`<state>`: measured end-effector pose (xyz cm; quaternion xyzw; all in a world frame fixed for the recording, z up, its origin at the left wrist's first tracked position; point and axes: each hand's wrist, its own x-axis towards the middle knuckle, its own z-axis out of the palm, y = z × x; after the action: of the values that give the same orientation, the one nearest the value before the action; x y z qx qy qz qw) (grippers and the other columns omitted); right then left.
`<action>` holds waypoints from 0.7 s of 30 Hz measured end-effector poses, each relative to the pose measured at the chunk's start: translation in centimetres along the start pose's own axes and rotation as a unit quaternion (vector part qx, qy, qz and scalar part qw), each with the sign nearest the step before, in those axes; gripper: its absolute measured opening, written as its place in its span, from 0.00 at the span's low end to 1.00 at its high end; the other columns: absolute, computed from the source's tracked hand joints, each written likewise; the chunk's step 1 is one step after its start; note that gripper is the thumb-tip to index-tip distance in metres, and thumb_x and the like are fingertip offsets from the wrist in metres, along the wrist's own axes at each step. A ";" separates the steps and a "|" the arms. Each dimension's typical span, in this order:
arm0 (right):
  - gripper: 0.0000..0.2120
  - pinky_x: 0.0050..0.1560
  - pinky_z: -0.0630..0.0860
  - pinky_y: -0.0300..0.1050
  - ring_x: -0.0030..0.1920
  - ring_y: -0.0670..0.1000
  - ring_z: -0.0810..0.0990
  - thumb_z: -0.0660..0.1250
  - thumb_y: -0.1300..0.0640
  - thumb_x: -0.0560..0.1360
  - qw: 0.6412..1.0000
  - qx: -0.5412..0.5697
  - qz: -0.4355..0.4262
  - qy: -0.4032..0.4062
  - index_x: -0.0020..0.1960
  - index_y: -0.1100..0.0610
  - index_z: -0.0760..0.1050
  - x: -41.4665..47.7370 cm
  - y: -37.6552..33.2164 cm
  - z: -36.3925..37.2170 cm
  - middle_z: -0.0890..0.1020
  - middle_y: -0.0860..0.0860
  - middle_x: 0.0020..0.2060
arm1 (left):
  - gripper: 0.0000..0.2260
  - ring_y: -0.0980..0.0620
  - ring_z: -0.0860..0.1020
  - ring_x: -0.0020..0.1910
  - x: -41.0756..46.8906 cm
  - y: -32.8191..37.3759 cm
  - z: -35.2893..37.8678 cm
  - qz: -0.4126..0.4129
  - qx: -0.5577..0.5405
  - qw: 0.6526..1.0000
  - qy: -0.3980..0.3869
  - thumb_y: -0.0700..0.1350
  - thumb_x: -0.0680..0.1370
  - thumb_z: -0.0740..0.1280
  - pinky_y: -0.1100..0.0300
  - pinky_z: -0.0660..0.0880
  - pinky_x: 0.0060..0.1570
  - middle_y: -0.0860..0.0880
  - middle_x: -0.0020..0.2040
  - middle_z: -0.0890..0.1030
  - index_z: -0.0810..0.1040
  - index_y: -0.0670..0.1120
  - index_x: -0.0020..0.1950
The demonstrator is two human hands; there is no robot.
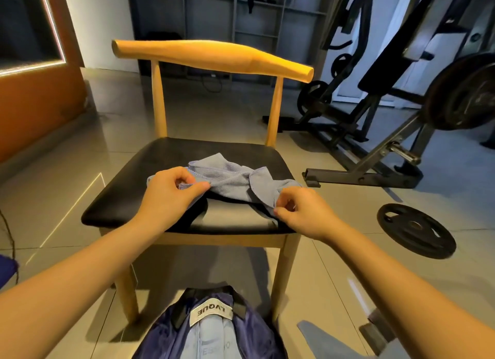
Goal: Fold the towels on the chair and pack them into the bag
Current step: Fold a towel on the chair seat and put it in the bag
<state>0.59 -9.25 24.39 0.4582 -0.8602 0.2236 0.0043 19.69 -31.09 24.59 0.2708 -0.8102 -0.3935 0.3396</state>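
Observation:
A crumpled light-blue towel [230, 180] lies on the black seat of a wooden chair [166, 155]. My left hand [171, 192] pinches the towel's left edge between thumb and fingers. At the towel's right corner, my right hand [300, 211] pinches the cloth near the seat's front edge. A dark blue bag [257, 334] stands open on the floor below the chair's front, with light-blue cloth [211, 332] showing inside it.
A weight plate [415, 230] lies on the tiled floor to the right of the chair. Behind it stands a gym machine [388, 149] with a loaded plate. An orange wall [34, 104] runs along the left. A grey-blue piece [326, 340] lies at the bottom right.

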 end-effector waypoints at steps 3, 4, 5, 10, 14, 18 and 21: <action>0.11 0.38 0.75 0.47 0.39 0.48 0.78 0.70 0.46 0.75 0.997 0.015 0.033 0.071 0.40 0.51 0.75 1.0 -1.2 0.3 0.80 0.46 0.36 | 0.08 0.57 0.75 0.29 0.0 0.4 -0.6 -0.071 -0.051 0.996 -0.037 0.45 0.75 0.78 0.65 0.72 0.36 0.45 0.34 0.82 0.85 0.43 0.39; 0.13 0.37 0.73 0.46 0.39 0.48 0.77 0.70 0.42 0.75 0.995 0.010 0.034 0.089 0.40 0.50 0.74 1.4 -1.8 0.4 0.79 0.45 0.36 | 0.05 0.56 0.75 0.28 0.0 0.5 -0.9 -0.108 -0.078 0.990 -0.049 0.42 0.75 0.77 0.62 0.74 0.37 0.44 0.35 0.82 0.86 0.42 0.40; 0.16 0.35 0.69 0.45 0.39 0.48 0.76 0.70 0.39 0.74 0.994 -0.003 0.033 0.102 0.41 0.50 0.73 1.8 -2.5 0.5 0.78 0.45 0.37 | 0.03 0.55 0.75 0.27 -0.1 0.7 -1.1 -0.144 -0.108 0.982 -0.063 0.39 0.76 0.76 0.60 0.77 0.39 0.43 0.36 0.81 0.86 0.41 0.43; 0.23 0.37 0.68 0.47 0.44 0.54 0.78 0.68 0.34 0.74 0.978 -0.163 0.029 0.124 0.52 0.54 0.72 4.9 -6.2 2.1 0.76 0.49 0.46 | 0.09 0.47 0.84 0.42 -0.1 1.1 -2.2 -0.210 -0.207 0.951 -0.092 0.29 0.75 0.72 0.58 0.85 0.45 0.40 0.50 0.84 0.84 0.37 0.54; 0.07 0.39 0.66 0.47 0.45 0.57 0.79 0.64 0.55 0.80 0.973 -0.205 0.059 0.086 0.54 0.58 0.74 6.2 -6.3 2.8 0.79 0.54 0.50 | 0.06 0.49 0.82 0.40 -0.1 1.0 -2.4 -0.176 -0.180 0.965 -0.080 0.32 0.74 0.75 0.61 0.82 0.41 0.41 0.45 0.85 0.86 0.41 0.48; 0.08 0.37 0.69 0.47 0.42 0.59 0.78 0.65 0.56 0.78 0.992 -0.020 0.089 0.090 0.42 0.57 0.74 6.5 -5.7 2.0 0.78 0.52 0.37 | 0.02 0.54 0.77 0.31 -0.3 1.3 -2.3 -0.130 -0.147 0.977 -0.081 0.37 0.74 0.76 0.65 0.77 0.34 0.43 0.35 0.82 0.86 0.39 0.44; 0.15 0.41 0.75 0.49 0.38 0.56 0.79 0.68 0.54 0.78 0.979 0.151 0.067 0.119 0.33 0.54 0.73 6.2 -7.0 0.3 0.77 0.49 0.28 | 0.04 0.55 0.77 0.31 -0.2 1.8 -2.2 -0.106 -0.142 0.982 -0.060 0.41 0.75 0.76 0.66 0.76 0.32 0.41 0.36 0.82 0.86 0.40 0.43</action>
<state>2.57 -17.60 28.09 0.3654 -0.8384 0.4039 0.0222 21.21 -30.98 27.01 0.2800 -0.7317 -0.5539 0.2817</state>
